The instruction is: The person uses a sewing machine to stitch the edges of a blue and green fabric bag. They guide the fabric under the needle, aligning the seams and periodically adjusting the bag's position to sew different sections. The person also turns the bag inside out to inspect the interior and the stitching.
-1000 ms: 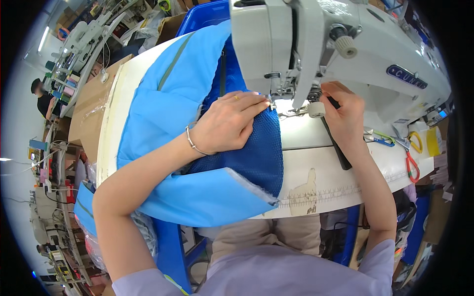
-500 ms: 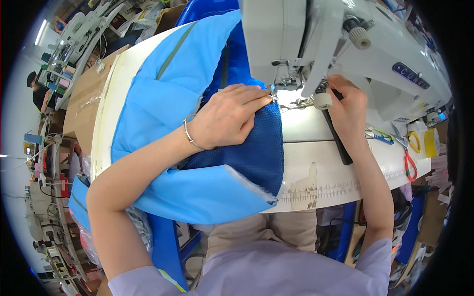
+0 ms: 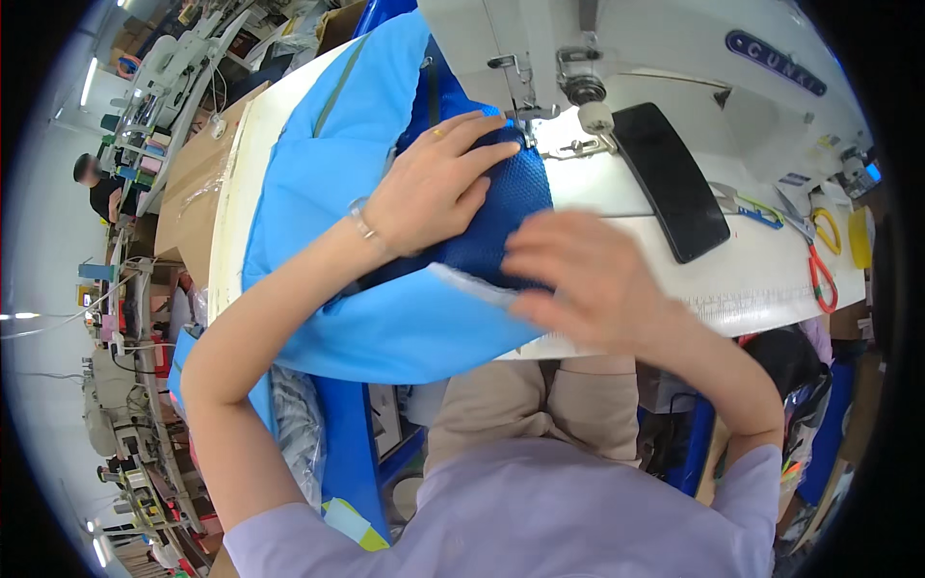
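My left hand (image 3: 438,188) lies with fingers stretched over dark blue mesh fabric (image 3: 520,193), their tips close to the presser foot (image 3: 528,138) of a white sewing machine (image 3: 655,48). Joined to the mesh is light blue fabric (image 3: 414,328), spread leftward and folded toward me. My right hand (image 3: 593,279), smeared by motion, hovers around the fabric's right edge with fingers apart; contact with the cloth cannot be made out. A flat black slab with rounded corners (image 3: 674,183), shaped rather like a phone, rests on the table to the right of the needle area.
Red-handled scissors (image 3: 819,275), snips (image 3: 756,210) and a yellow tape roll (image 3: 860,238) sit at the table's right. A printed ruler strip (image 3: 742,310) runs along the near edge. Brown cardboard (image 3: 198,207) borders the left side. Another person (image 3: 101,188) is far left.
My right hand has let go of the black slab, which now lies flatter, and moved left and nearer to the fabric edge. My left hand stays on the mesh by the presser foot.
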`<state>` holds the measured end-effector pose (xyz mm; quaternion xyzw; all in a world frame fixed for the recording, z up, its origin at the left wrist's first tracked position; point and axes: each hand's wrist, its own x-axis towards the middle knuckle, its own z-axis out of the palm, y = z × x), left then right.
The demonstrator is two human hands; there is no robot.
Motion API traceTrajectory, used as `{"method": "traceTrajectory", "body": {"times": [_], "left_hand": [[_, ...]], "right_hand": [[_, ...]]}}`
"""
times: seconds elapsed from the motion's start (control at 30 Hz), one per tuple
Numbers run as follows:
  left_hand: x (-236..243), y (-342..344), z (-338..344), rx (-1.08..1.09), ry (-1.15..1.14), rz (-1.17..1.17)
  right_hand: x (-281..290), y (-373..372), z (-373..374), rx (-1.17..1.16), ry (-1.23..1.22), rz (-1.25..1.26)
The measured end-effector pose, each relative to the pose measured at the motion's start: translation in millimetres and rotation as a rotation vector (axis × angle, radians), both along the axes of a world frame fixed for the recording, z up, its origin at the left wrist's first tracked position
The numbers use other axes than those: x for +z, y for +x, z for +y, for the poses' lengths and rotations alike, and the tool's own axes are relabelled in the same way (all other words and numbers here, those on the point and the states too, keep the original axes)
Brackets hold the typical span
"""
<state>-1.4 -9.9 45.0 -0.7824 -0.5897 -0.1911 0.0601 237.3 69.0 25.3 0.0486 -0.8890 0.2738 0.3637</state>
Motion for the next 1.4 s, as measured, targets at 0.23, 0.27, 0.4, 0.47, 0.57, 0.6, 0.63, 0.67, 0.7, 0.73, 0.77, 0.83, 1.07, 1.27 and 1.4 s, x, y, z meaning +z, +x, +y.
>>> {"method": "traceTrajectory", "body": {"times": [0.23,0.27,0.4,0.47,0.57,0.6,0.63,0.67,0.7,0.73,0.77,0.83,1.07,1.27,1.4], "left_hand": [[86,46,-108,0.048,-0.530,-0.341],[93,54,-121,0.057,-0.578,-0.292],[96,86,-166,0.095,-0.525,0.048],[108,111,-184,-0.014,-0.495,0.111],[109,126,-187,-0.106,-0.587,0.086],[106,131,-187,-0.123,-0.637,0.062],[101,131,-180,-0.105,-0.527,-0.015],[95,126,-164,-0.087,-0.416,-0.092],[90,120,-148,-0.063,-0.309,-0.166],[84,113,-129,-0.060,-0.235,-0.150],[77,106,-111,-0.059,-0.161,-0.133],[51,89,-92,-0.036,-0.159,-0.011],[26,60,-92,-0.051,-0.216,0.095],[20,48,-94,-0.119,-0.120,-0.016],[22,50,-98,-0.107,-0.105,-0.075]], "right_hand": [[-18,36,-73,-0.029,-0.026,-0.095],[-18,38,-75,-0.050,0.009,-0.075],[-24,42,-83,-0.144,0.096,0.068],[-31,44,-84,-0.186,0.130,0.132],[-35,48,-88,-0.169,0.138,0.135],[-37,51,-89,-0.151,0.136,0.125],[-40,53,-91,-0.151,0.161,0.122],[-45,54,-92,-0.152,0.185,0.119],[-48,55,-95,-0.147,0.204,0.119],[-47,56,-95,-0.144,0.205,0.121],[-46,58,-95,-0.144,0.206,0.123],[-42,61,-94,-0.142,0.209,0.131],[-50,75,-95,-0.119,0.160,0.104],[-35,60,-78,-0.265,0.070,0.183],[-23,39,-59,-0.344,0.085,0.037]]}}
